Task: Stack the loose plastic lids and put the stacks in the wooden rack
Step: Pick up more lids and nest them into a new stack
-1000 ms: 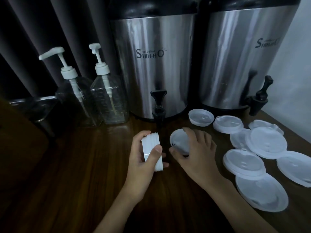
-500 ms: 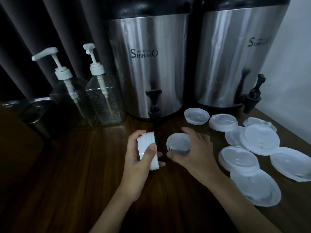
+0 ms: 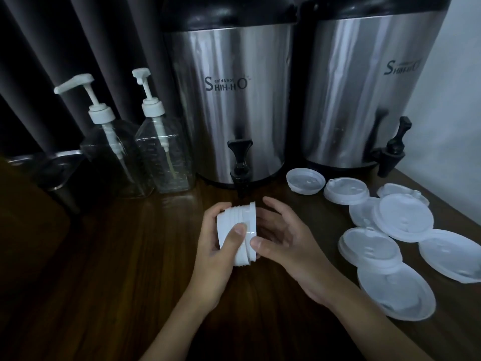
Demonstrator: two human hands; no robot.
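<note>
Along the back edge of the bench, starting from the left corner, stand a metal tub, two clear pump bottles and two steel urns. The urns' black taps jut out over the wood. In front of the tub and bottles the dark wood lies open from the left edge to the middle.

At the middle of the bench, just in front of the left urn's tap, the left hand holds a stack of lids turned on its side. Its grip is closed round the stack, thumb across the near rims and fingers over the far side. Whether the stack touches the wood cannot be told.

The right hand meets the stack's right end. Its grip is curled there, thumb tip on the outermost rim and fingers cupped behind.

Toward the right edge, loose lids lie spread flat, several overlapping, the nearest just beside the right forearm.
</note>
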